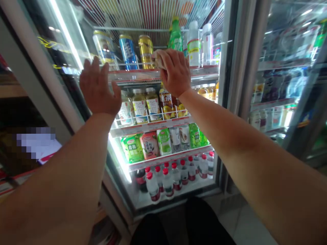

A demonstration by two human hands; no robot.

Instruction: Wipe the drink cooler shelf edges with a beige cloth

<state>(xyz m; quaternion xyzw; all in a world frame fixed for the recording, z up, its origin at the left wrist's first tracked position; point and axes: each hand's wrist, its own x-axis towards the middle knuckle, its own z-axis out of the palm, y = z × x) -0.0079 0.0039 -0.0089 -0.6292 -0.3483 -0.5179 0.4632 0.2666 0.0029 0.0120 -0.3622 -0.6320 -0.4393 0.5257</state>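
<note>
We are counting one beige cloth, one right hand on it, one left hand to its left, three drink cans left of it, three white-labelled drink bottles below-left of it and one pink-labelled bottle farther below.

To the right of the steel post you have glass-fronted shelves, blurred and stocked. Well left of the post, a strip light glares white at you; farther left, a brown ledge sits in shadow. Below the post, your floor is dim, seamed tile.
</note>
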